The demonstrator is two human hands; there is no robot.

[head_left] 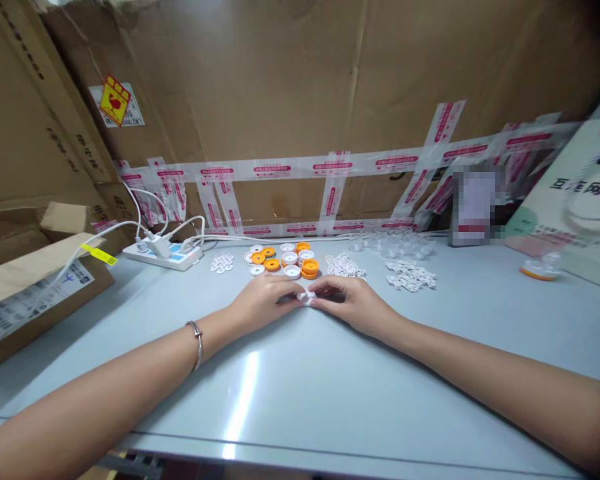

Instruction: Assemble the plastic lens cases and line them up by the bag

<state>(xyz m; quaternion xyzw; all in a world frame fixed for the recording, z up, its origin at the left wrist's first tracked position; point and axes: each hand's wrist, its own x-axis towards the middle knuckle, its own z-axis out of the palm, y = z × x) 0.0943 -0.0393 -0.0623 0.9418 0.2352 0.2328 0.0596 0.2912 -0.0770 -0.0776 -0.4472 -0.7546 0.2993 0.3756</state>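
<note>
My left hand [267,300] and my right hand [353,303] meet at the middle of the table, fingertips pinched on one small white plastic part [307,298]. Its exact shape is partly hidden by the fingers. Just beyond the hands sit orange round caps [272,264] and white round caps [290,258], some stacked. Behind my right hand lies a pile of small white pieces [345,265]. A second pile of white plastic pieces [411,275] is farther right. Small white discs [223,263] lie beyond my left hand.
A white power strip [163,253] with plugs and cables stands at the back left, near a cardboard box [40,293]. Clear plastic cups [395,245] line the back. At right are a clear piece with an orange base [540,268], a blurred upright device [475,207] and a printed bag [575,200].
</note>
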